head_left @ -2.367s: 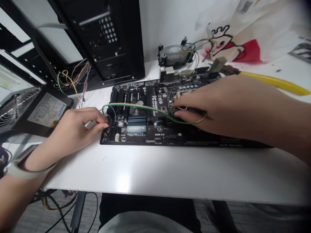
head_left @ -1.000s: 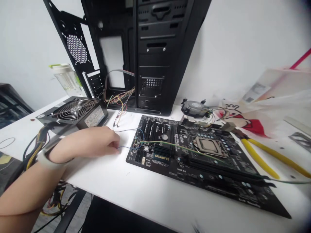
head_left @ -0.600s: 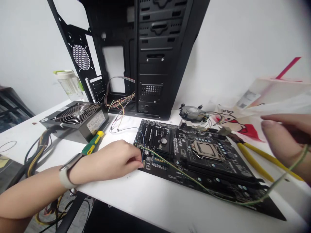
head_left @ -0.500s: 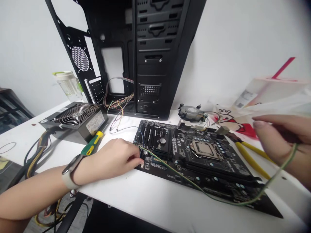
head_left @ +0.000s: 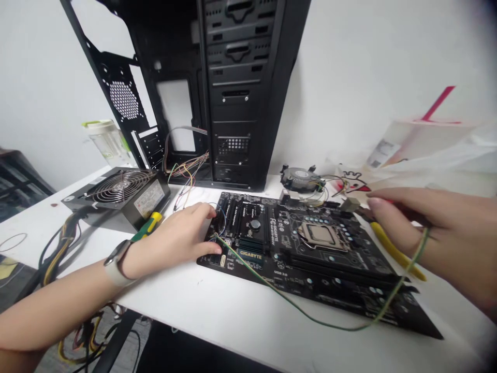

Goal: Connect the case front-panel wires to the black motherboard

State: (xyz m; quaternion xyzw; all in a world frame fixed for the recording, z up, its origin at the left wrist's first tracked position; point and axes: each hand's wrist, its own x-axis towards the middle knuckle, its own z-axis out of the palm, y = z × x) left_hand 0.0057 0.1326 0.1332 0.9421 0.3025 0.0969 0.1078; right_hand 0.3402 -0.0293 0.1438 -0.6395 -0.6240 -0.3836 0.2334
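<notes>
A black Gigabyte motherboard (head_left: 248,269) lies flat on the white table. At its left corner is my left hand (head_left: 174,233), a watch on the wrist, with thumb and forefinger spread apart. Between those fingers, one end of a green-and-yellow wire (head_left: 272,286) meets the board's edge; whether it is plugged in cannot be seen. The wire droops across the board's front and rises to my right hand (head_left: 419,233), which is closed around it over the right side. A thin blue wire (head_left: 225,217) also curves near the left fingers. A bare processor (head_left: 320,234) sits in the socket.
Behind the board stands an open black computer case (head_left: 236,119). A power supply (head_left: 128,194) and a green-yellow screwdriver (head_left: 149,226) lie left. A cooler fan (head_left: 301,178) is at the back, yellow-handled pliers (head_left: 392,248) and a cup with a straw (head_left: 411,140) at right.
My left thumb and forefinger have parted at the board's corner. My right hand has moved left, still holding the wire, which now sags lower past the board's front edge. The view has shifted slightly.
</notes>
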